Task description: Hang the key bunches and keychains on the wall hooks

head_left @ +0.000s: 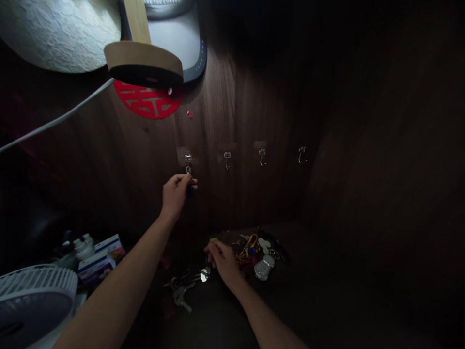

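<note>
My left hand (176, 194) is raised to the leftmost wall hook (188, 158), its fingers pinched on a keychain. The keychain's metal clasp (188, 170) is at the hook's lower end; whether it is looped over cannot be told. A dark part of the keychain (191, 191) hangs below my fingers. Lower down, my right hand (223, 261) is closed over the surface, thumb and fingers together. A yellow-green piece (213, 240) shows just behind its fingertips, and a shiny round key head (204, 275) lies below them. What the right fingers hold is hidden. Loose keys (180, 294) lie to its left.
Right of my right hand is a pile of keys and keyrings with a yellow strap (251, 241) and a silver oval fob (264, 267). More hooks (262, 156) line the wall. A wooden lamp (145, 60) juts overhead. A white fan (36, 300) and boxes (97, 264) stand left.
</note>
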{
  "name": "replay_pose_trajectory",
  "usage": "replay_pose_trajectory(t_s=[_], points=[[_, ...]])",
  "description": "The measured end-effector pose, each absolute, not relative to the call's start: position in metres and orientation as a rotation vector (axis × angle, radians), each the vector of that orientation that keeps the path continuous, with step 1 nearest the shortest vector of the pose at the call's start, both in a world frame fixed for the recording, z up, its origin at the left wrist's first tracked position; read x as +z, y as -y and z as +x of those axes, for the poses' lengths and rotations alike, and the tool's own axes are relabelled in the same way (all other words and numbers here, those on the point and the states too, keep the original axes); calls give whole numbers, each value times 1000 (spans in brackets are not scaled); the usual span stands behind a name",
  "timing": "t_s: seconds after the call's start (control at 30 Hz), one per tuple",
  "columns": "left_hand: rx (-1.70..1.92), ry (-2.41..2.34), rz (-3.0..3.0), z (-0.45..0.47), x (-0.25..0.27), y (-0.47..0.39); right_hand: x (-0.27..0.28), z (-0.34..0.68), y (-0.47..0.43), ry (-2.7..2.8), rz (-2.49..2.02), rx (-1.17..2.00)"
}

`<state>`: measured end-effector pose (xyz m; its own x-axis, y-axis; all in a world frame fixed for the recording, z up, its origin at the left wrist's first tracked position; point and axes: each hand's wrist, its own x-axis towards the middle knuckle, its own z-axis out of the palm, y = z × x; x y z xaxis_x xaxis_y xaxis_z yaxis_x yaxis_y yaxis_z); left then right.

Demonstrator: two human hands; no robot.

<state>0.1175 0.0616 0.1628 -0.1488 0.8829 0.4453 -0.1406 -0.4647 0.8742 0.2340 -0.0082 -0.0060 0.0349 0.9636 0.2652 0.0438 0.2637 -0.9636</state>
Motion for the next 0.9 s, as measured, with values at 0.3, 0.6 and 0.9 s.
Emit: replay_pose_trajectory(t_s=[0.3,0.6,0.9], points=[[1524,-885,1240,110,146,-68,-8,235,7,1332,-1055,957],[1386,-751,1124,102,121,-67,-9,234,6,1330,-1060,960],[1362,-763,1066,94,99,-68,-11,233,6,1328,-1069,989]])
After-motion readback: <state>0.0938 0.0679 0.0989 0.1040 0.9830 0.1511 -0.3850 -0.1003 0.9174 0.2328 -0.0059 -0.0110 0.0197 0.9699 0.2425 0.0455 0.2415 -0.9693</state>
